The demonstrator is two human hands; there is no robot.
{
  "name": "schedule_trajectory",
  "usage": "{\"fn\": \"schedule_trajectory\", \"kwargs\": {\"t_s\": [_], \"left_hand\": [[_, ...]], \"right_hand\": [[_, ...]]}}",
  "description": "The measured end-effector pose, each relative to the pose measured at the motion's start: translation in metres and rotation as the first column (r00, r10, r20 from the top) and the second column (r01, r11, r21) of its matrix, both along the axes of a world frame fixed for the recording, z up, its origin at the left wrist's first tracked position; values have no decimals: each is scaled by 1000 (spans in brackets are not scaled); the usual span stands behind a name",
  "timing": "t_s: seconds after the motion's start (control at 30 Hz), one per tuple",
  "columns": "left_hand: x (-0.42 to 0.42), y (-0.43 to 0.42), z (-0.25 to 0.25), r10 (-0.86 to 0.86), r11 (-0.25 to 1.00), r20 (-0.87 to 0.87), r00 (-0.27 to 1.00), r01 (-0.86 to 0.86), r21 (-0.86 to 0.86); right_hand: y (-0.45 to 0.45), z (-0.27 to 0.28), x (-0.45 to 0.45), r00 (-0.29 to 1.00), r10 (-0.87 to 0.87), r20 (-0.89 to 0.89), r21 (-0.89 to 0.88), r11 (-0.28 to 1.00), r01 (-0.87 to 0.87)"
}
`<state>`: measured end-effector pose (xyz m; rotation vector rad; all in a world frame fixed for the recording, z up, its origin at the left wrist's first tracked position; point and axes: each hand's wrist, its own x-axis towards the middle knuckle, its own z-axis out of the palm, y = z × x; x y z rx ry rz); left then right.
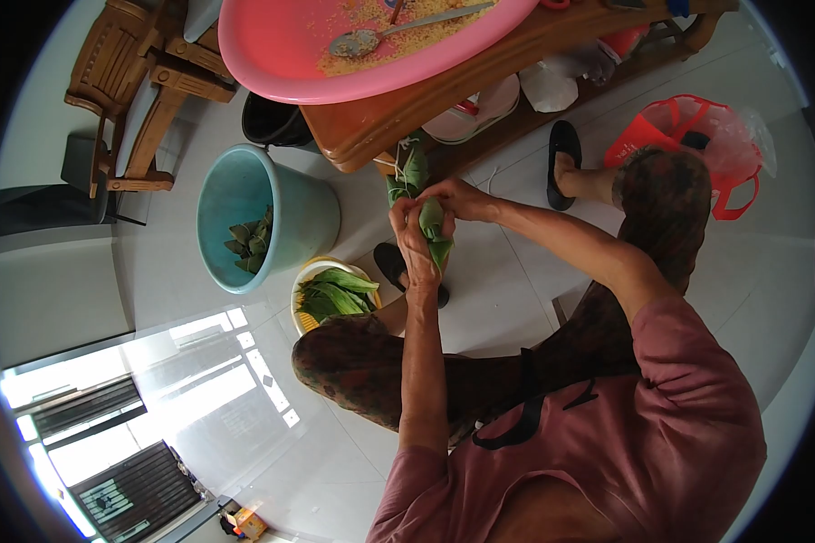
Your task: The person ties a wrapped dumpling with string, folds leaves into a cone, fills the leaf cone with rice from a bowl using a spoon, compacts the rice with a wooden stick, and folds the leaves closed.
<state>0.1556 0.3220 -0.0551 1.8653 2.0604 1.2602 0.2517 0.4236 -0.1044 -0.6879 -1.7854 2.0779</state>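
Between my hands is a green leaf-wrapped bundle (432,217), its leaf end hanging down. My left hand (414,237) is closed round its left side. At its upper right, my right hand (460,199) has its fingers pressed together near the white string; whether they pinch string or leaf is too small to tell. Just above, more green wrapped bundles (414,169) hang on white string from the table's edge. A pink basin (272,77) on the table holds yellowish grains and a metal spoon (358,42).
A blue bucket (312,204) with several wrapped bundles stands at the left. Beside it, a basket (301,309) holds green leaves. The wooden table (380,122) runs across the top, with a red bag (643,131) at the right and a wooden chair (154,118) at upper left.
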Motion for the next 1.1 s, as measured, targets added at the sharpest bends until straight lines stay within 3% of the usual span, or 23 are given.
{"fn": "schedule_trajectory", "kwargs": {"t_s": [0.03,0.1,0.2,0.27,0.37,0.4,0.47,0.53,0.57,0.6,0.7,0.8,0.9,1.0,1.1], "left_hand": [[2,-1,1,9,1000,41,999,-8,-12],[5,-2,0,23,1000,87,996,-22,-16],[7,-2,-4,27,1000,48,998,-27,2],[7,-3,-7,19,1000,-41,999,-19,13],[12,-4,-15,-16,1000,161,987,13,16],[13,-5,-14,23,1000,432,901,-12,-29],[11,-6,-10,123,991,841,527,-23,-131],[3,-4,-13,67,998,976,208,-4,-68],[0,-2,-16,32,999,999,36,-2,-32],[-3,-3,-22,38,998,999,-23,-52,-39],[-14,-5,-33,-23,997,995,-101,-77,15],[-15,-4,-34,-60,993,984,-170,-115,40],[-17,-5,-36,-111,980,964,-241,-186,67],[-22,-7,-41,-140,975,934,-329,-210,72],[-27,-9,-45,-175,971,909,-378,-218,96]], "right_hand": [[-5,2,1,991,-105,-88,-205,975,85],[-15,5,3,920,-347,-182,-593,785,179],[-23,4,-1,869,-470,-155,-702,672,238],[-14,2,-1,869,-462,-179,-615,742,268],[-7,7,-3,901,-375,-218,-403,875,267],[-5,8,-1,916,-334,-221,-314,914,257],[2,7,3,938,-287,-193,-237,942,240],[1,8,4,953,-261,-153,-171,957,234],[2,9,4,957,-261,-128,-136,960,244],[1,10,4,959,-263,-103,-101,962,253],[-2,8,-1,936,-332,-118,159,924,347],[0,12,0,952,-306,-6,403,870,283],[2,16,-1,969,-244,-24,440,868,230],[5,26,-3,980,-173,103,423,899,114],[6,22,-9,983,-183,-2,658,740,139]]}}
